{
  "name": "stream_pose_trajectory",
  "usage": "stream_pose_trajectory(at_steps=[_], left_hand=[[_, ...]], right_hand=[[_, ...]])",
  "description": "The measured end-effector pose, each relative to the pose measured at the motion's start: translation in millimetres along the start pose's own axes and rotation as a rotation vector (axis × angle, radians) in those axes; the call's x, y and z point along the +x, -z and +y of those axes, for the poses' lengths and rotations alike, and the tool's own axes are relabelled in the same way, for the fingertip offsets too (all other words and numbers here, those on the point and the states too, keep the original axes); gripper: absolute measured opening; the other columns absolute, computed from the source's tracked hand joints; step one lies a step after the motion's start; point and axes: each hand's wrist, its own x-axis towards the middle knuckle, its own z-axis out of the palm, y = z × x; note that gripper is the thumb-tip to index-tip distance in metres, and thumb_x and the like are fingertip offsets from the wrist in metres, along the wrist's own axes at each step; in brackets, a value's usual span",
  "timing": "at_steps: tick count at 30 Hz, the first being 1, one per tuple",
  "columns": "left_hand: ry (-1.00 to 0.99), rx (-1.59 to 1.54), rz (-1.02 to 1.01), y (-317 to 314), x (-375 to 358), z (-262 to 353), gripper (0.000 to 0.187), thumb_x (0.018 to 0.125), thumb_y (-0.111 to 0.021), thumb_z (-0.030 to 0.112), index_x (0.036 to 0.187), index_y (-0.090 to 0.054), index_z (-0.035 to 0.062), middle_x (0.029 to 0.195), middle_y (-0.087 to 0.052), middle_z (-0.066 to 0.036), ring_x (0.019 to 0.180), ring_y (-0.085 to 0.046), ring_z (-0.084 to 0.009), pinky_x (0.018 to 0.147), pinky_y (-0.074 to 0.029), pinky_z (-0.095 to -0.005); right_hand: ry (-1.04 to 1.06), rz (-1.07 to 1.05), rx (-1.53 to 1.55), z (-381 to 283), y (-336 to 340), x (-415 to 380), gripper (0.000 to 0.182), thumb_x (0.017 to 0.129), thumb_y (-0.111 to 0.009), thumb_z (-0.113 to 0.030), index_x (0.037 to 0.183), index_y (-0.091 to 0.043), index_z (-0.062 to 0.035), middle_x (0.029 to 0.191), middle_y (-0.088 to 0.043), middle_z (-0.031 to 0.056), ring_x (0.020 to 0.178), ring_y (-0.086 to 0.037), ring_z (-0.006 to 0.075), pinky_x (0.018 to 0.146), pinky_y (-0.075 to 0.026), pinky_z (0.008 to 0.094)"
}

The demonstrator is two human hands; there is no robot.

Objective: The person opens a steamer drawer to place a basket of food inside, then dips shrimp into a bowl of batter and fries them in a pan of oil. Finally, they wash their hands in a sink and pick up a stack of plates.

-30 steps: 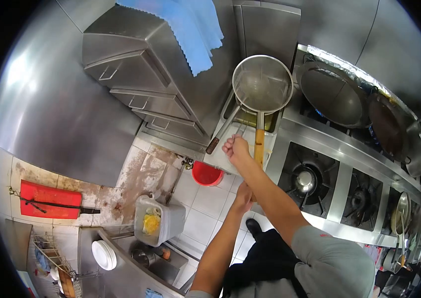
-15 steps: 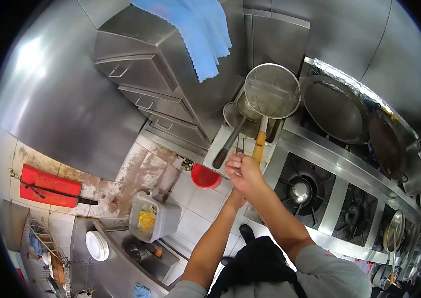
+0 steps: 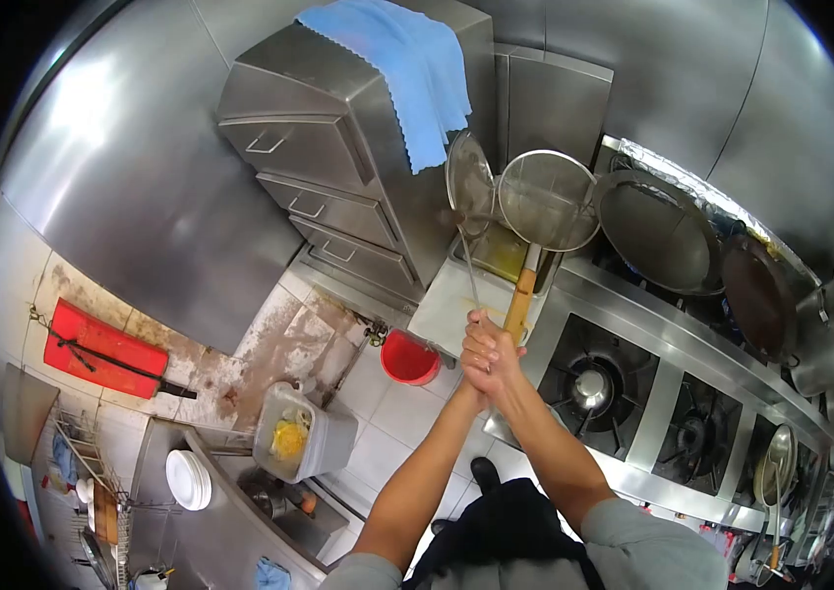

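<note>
My left hand (image 3: pixel 476 379) and my right hand (image 3: pixel 492 352) are pressed together, fingers closed, in front of the oil basin. A thin metal handle runs up from them to a round, mesh-like skimmer (image 3: pixel 470 177), tilted up beside the steel cabinet. Its lower part is blurred, and which fingers grip the handle is partly hidden. Just right of the hands lies the wooden handle (image 3: pixel 521 300) of a large round strainer (image 3: pixel 548 200); its end reaches my right hand. Yellowish oil (image 3: pixel 501 254) shows in the basin below the strainer.
Right of my hands is a gas stove (image 3: pixel 589 388), with woks (image 3: pixel 658 231) behind the burners. A red bucket (image 3: pixel 410 357) stands on the floor to the left, near a grey bin (image 3: pixel 324 442). A blue cloth (image 3: pixel 402 74) hangs over the drawer cabinet (image 3: pixel 299 138).
The round skimmer has risen and tilted up beside the cabinet, exposing the oil. The dark-handled ladle no longer lies in its former place. My hands stay together; the view has shifted slightly.
</note>
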Motion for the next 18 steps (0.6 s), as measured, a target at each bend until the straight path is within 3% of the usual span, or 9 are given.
stream_pose_trajectory(at_steps=[2, 4, 5, 7, 10, 13, 14, 15, 18], left_hand=[[-0.015, 0.014, 0.017, 8, 1, -3, 0.033, 0.091, -0.061, 0.025, 0.119, -0.046, 0.0142, 0.083, -0.054, -0.002, 0.056, -0.051, -0.0105, 0.042, -0.038, -0.0239], [-0.029, 0.03, 0.042, 21, -1, -10, 0.034, 0.092, -0.06, 0.025, 0.121, -0.046, 0.0144, 0.087, -0.055, -0.003, 0.058, -0.052, -0.0111, 0.043, -0.038, -0.024], [-0.04, 0.041, 0.052, 28, -1, -13, 0.034, 0.093, -0.059, 0.025, 0.122, -0.046, 0.0144, 0.089, -0.055, -0.003, 0.058, -0.053, -0.0113, 0.043, -0.039, -0.024], [-0.067, 0.065, 0.07, 47, 0, -23, 0.035, 0.094, -0.058, 0.025, 0.124, -0.045, 0.0146, 0.093, -0.056, -0.004, 0.06, -0.054, -0.0118, 0.044, -0.039, -0.0241], [-0.114, 0.127, 0.099, 74, -3, -44, 0.036, 0.095, -0.056, 0.026, 0.128, -0.045, 0.0148, 0.1, -0.057, -0.005, 0.062, -0.056, -0.0126, 0.044, -0.04, -0.0242], [-0.061, 0.103, 0.195, 83, -9, -54, 0.04, 0.093, -0.057, 0.02, 0.13, -0.044, 0.0137, 0.095, -0.057, -0.006, 0.059, -0.055, -0.0131, 0.043, -0.039, -0.0244], [0.002, 0.061, 0.279, 83, -10, -56, 0.045, 0.091, -0.06, 0.015, 0.132, -0.043, 0.0126, 0.088, -0.057, -0.006, 0.056, -0.054, -0.0133, 0.042, -0.037, -0.0246], [0.019, 0.066, 0.226, 92, -6, -60, 0.051, 0.092, -0.058, 0.015, 0.139, -0.038, 0.0145, 0.096, -0.057, -0.009, 0.059, -0.056, -0.0152, 0.043, -0.039, -0.0249], [0.031, -0.006, 0.226, 80, -7, -48, 0.052, 0.091, -0.059, 0.015, 0.139, -0.038, 0.0143, 0.094, -0.058, -0.008, 0.059, -0.056, -0.0154, 0.045, -0.041, -0.025]], right_hand=[[0.064, 0.008, -0.075, 9, 3, 3, 0.025, 0.103, -0.039, -0.032, 0.098, -0.044, -0.0073, 0.058, -0.033, -0.0052, 0.037, -0.027, 0.0052, 0.031, -0.025, 0.0218], [0.014, -0.242, -0.009, 12, 22, 5, 0.046, 0.086, -0.067, -0.025, 0.113, -0.038, -0.0016, 0.066, -0.043, 0.0006, 0.044, -0.041, 0.0088, 0.037, -0.034, 0.0241], [0.015, -0.245, -0.013, 13, 21, 1, 0.046, 0.086, -0.067, -0.025, 0.113, -0.038, -0.0016, 0.066, -0.043, 0.0006, 0.044, -0.041, 0.0088, 0.037, -0.034, 0.0241], [-0.09, -0.247, 0.061, 14, 11, -6, 0.019, 0.098, -0.047, -0.023, 0.104, -0.043, -0.0054, 0.053, -0.037, -0.0027, 0.036, -0.035, 0.0086, 0.033, -0.03, 0.0247], [0.002, -0.251, -0.105, 14, -16, -2, 0.027, 0.104, -0.033, -0.03, 0.093, -0.048, -0.0105, 0.047, -0.035, -0.0054, 0.029, -0.03, 0.0056, 0.028, -0.025, 0.0231], [0.136, -0.102, -0.139, -8, -61, 9, 0.028, 0.103, -0.034, -0.027, 0.088, -0.051, -0.0094, 0.046, -0.034, -0.005, 0.029, -0.027, 0.0071, 0.026, -0.024, 0.0243], [0.095, -0.155, -0.101, -26, -67, 13, 0.028, 0.103, -0.033, -0.026, 0.089, -0.05, -0.0078, 0.047, -0.034, -0.004, 0.03, -0.028, 0.0079, 0.027, -0.026, 0.0241], [0.05, -0.205, -0.066, -42, -70, 14, 0.028, 0.103, -0.033, -0.025, 0.09, -0.05, -0.0062, 0.047, -0.035, -0.0031, 0.03, -0.029, 0.0088, 0.028, -0.027, 0.0239], [-0.085, -0.262, 0.103, -68, -64, 18, 0.03, 0.103, -0.031, -0.023, 0.09, -0.049, -0.0033, 0.047, -0.034, -0.0009, 0.032, -0.031, 0.01, 0.029, -0.028, 0.0236]])
